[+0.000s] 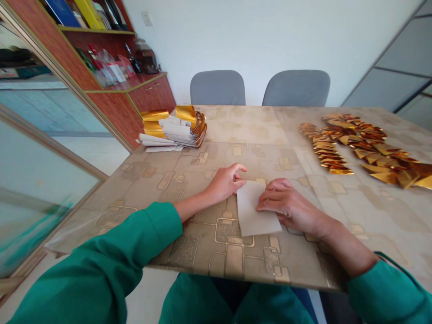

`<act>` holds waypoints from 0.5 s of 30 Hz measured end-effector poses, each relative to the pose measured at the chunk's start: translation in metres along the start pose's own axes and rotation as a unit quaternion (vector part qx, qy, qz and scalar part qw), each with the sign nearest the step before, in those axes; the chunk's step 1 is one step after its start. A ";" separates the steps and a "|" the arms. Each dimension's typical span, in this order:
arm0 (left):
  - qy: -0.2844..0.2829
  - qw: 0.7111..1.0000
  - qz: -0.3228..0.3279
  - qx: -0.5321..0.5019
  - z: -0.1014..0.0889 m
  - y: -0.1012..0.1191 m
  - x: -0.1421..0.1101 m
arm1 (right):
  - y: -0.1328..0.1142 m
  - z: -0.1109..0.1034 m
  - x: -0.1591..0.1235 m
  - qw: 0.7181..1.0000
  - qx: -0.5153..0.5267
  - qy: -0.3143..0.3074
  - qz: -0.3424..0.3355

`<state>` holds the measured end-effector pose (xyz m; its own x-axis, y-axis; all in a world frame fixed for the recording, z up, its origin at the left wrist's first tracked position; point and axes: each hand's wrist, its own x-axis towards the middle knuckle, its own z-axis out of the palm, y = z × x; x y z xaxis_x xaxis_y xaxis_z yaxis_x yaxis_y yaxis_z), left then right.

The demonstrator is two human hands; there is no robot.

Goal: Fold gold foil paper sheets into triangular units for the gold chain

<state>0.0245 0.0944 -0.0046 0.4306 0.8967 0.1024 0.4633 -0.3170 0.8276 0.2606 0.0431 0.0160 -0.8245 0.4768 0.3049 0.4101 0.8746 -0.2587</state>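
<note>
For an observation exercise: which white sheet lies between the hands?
The lone sheet between the left hand and right hand; the other sheets are piled far left.

Folded gold-foil triangles (351, 144) lie in overlapping rows on the right of the patterned bench (243, 121), and a stack of white-backed gold paper (178, 130) sits at its far left. Two grey chairs (218, 87) stand beyond, beside a reddish wooden cabinet (151, 94).
</note>
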 end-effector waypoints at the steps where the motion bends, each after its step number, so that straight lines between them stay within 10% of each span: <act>1: 0.007 1.000 0.013 0.018 -0.001 0.001 -0.003 | 0.000 0.000 0.000 1.000 0.013 -0.011 0.005; 9: -0.023 0.903 0.324 0.280 -0.002 0.008 -0.048 | 0.005 -0.006 -0.007 0.994 0.094 -0.052 0.035; 15: -0.045 0.909 0.333 0.247 0.005 0.007 -0.066 | 0.007 -0.015 -0.010 0.972 0.221 -0.072 0.044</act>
<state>0.0029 0.0317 -0.0085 0.7947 0.4327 0.4257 0.3577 -0.9005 0.2474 0.2774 0.0456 0.0251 -0.8522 0.5038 0.1408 0.3009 0.6923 -0.6559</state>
